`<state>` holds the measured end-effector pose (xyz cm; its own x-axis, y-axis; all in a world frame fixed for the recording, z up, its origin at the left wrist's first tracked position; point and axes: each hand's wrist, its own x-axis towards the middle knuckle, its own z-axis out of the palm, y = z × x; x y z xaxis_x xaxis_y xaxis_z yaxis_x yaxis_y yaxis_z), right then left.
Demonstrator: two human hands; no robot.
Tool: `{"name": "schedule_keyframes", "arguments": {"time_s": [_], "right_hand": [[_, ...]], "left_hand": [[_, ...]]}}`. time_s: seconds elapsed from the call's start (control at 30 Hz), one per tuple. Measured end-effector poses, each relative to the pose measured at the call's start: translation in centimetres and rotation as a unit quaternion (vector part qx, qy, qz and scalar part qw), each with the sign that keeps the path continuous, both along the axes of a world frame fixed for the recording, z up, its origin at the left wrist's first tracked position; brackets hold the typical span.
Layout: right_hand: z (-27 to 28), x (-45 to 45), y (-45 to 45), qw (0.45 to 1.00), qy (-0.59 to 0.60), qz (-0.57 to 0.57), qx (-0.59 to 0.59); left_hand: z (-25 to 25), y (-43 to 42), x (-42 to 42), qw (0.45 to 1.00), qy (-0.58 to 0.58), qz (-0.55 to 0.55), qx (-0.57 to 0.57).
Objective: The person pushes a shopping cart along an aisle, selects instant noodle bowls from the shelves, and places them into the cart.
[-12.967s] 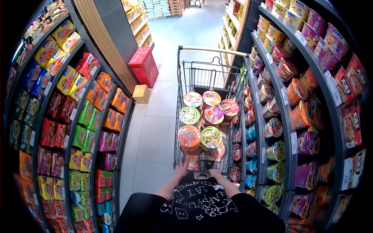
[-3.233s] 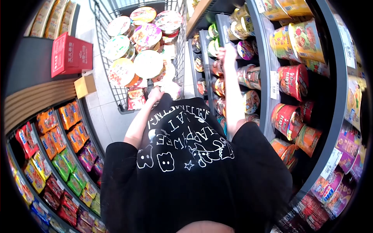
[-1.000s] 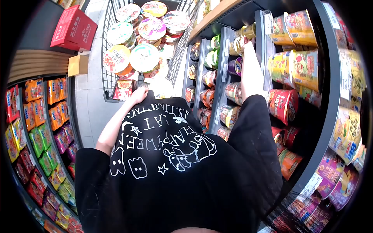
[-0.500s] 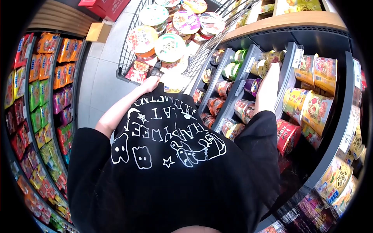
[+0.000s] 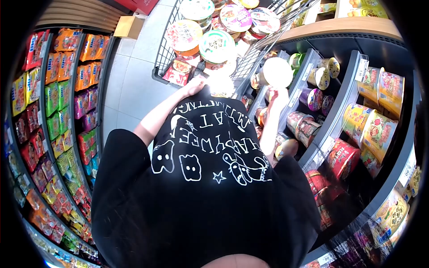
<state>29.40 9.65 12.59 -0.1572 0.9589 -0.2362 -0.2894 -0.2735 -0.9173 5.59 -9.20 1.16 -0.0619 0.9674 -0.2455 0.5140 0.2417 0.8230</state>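
Observation:
My left hand [image 5: 195, 85] is wrapped round the handle of a black wire shopping cart [image 5: 156, 71]. Piled in the cart are several instant noodle bowls with round lids, among them a green-rimmed bowl [image 5: 216, 46] and an orange one [image 5: 183, 35]. My right hand [image 5: 278, 97] is closed on an instant noodle cup [image 5: 277, 73], held between the cart and the shelf. The cup's pale top is washed out by glare, so its print cannot be read. Beside that hand stand shelved cups, including a yellow cup [image 5: 318, 78] and a purple-lidded one [image 5: 311, 98].
A tiered shelf [image 5: 328, 114] of noodle cups and buckets runs along my right, with yellow buckets [image 5: 376, 127] and a red bucket [image 5: 343, 157]. Racks of bagged noodles [image 5: 52, 98] line the left. A cardboard box [image 5: 128, 27] sits on the tiled floor [image 5: 129, 80].
My right hand has come away from the shelf, moving left toward the cart with a noodle cup in it. My left hand stays on the cart handle. The view has shifted slightly.

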Motion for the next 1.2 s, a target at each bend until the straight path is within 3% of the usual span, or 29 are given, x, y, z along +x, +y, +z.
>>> {"name": "schedule_keyframes", "arguments": {"time_s": [0.03, 0.1, 0.13, 0.17, 0.23, 0.27, 0.3, 0.43, 0.57, 0.77, 0.83, 0.9, 1.1, 1.2], "right_hand": [[-0.6, 0.1, -1.4, 0.999, -0.018, 0.043, 0.008], [-0.6, -0.6, -3.4, 0.998, -0.007, 0.048, -0.045], [-0.7, -0.5, -3.7, 0.998, -0.007, 0.044, -0.046], [-0.7, -0.3, -3.9, 0.996, 0.005, 0.070, -0.054], [-0.7, 0.0, -4.2, 0.994, 0.018, 0.091, -0.061], [-0.4, 0.1, -4.1, 0.987, 0.004, 0.136, -0.084], [-0.4, 0.2, -3.9, 0.978, -0.009, 0.182, -0.105], [0.4, -1.8, -4.3, 0.953, -0.038, 0.273, -0.125], [-2.4, -3.7, -5.0, 0.914, -0.037, 0.376, -0.149], [-6.1, -5.6, -6.1, 0.881, -0.021, 0.422, -0.212], [-7.9, -5.4, -5.9, 0.818, -0.152, 0.531, -0.158], [-9.1, -5.0, -6.5, 0.837, -0.167, 0.484, -0.191], [-11.3, -3.8, -6.1, 0.816, -0.246, 0.518, -0.073], [-8.5, -4.0, -6.0, 0.806, -0.292, 0.513, -0.026]], "left_hand": [[0.9, 0.1, 0.1, 1.000, 0.001, -0.003, -0.002], [2.3, 0.2, 0.2, 0.988, -0.136, 0.080, 0.002], [3.0, 0.0, -0.4, 0.988, -0.134, 0.078, 0.014], [4.8, -0.2, -1.3, 0.963, -0.227, 0.083, -0.117], [7.2, -0.9, -2.4, 0.927, -0.288, 0.163, -0.175], [8.4, -1.5, -2.7, 0.926, -0.293, 0.194, -0.138], [5.7, -3.1, -3.9, 0.927, -0.273, 0.208, -0.152], [10.2, -5.1, -6.9, 0.914, -0.286, 0.274, -0.093], [10.7, -7.2, -10.3, 0.900, -0.248, 0.351, -0.070], [7.8, -9.1, -14.2, 0.904, -0.230, 0.342, -0.116], [6.7, -9.2, -14.0, 0.895, -0.241, 0.359, -0.114], [6.2, -9.2, -14.0, 0.886, -0.252, 0.374, -0.111], [7.5, -8.9, -13.5, 0.891, -0.252, 0.356, -0.128], [10.1, -7.3, -12.5, 0.911, -0.233, 0.312, -0.138]]}}
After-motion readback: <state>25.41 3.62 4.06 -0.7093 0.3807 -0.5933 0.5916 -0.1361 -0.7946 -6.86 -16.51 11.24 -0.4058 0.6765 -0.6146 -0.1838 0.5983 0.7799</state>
